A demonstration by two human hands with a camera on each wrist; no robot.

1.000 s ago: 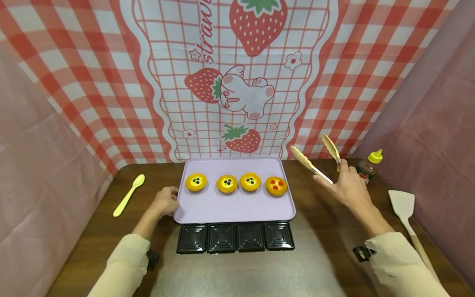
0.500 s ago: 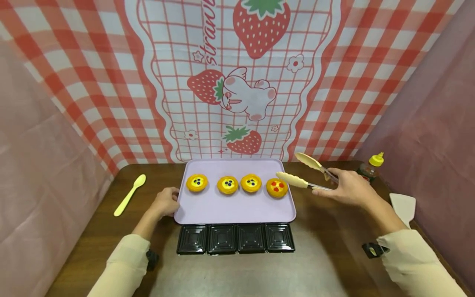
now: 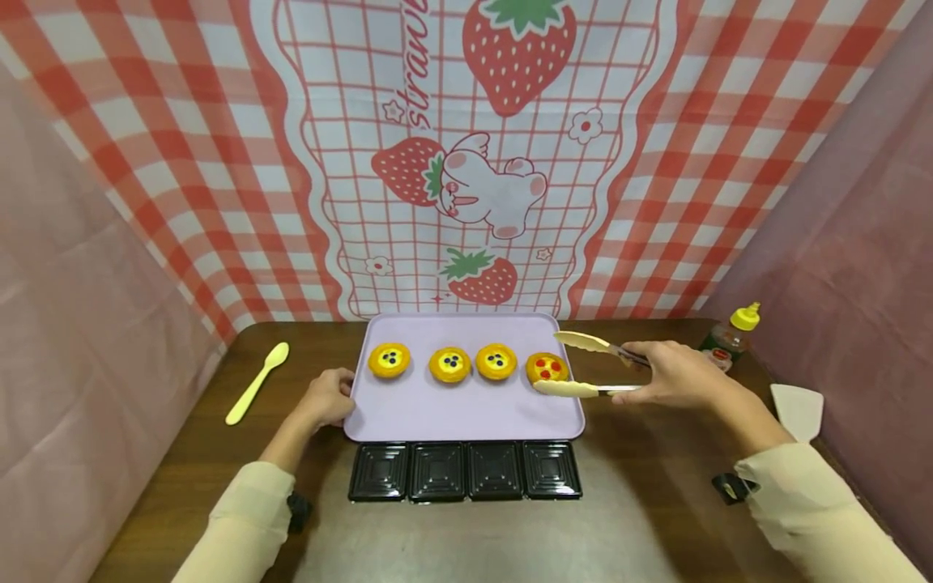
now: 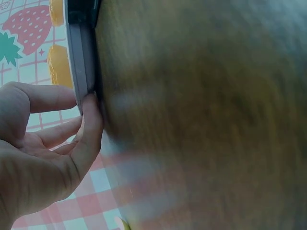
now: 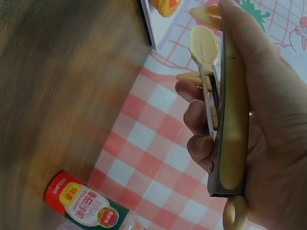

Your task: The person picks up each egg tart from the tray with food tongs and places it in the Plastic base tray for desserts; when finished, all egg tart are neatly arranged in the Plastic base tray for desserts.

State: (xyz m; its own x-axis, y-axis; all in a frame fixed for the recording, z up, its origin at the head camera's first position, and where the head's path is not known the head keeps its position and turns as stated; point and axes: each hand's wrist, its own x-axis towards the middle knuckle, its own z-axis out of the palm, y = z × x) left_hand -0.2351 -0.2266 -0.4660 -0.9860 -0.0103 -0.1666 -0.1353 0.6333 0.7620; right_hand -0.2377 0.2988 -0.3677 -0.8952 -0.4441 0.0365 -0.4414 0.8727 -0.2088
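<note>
A lilac tray (image 3: 452,413) holds several yellow tarts in a row. The rightmost tart (image 3: 547,367) has red toppings; the others, such as the leftmost tart (image 3: 389,359), carry dark blue dots. At the tray's left edge my left hand (image 3: 326,398) pinches the rim between thumb and fingers, as the left wrist view shows. My right hand (image 3: 674,374) grips metal tongs (image 3: 564,389) with cream scalloped tips. The tongs stand spread, their tips over the tray's right side, one behind the red-topped tart and one overlapping its front.
Several black square plastic trays (image 3: 437,471) line up along the tray's front edge. A cream spoon (image 3: 257,384) lies at the left. Right of the tongs stand a yellow-capped bottle (image 3: 729,340) and a white spatula (image 3: 798,410). A strawberry-print cloth (image 3: 466,267) hangs behind the table.
My right hand has swung the tongs leftward and down from the table's right side to around the red-topped tart. My left hand stays at the tray's edge.
</note>
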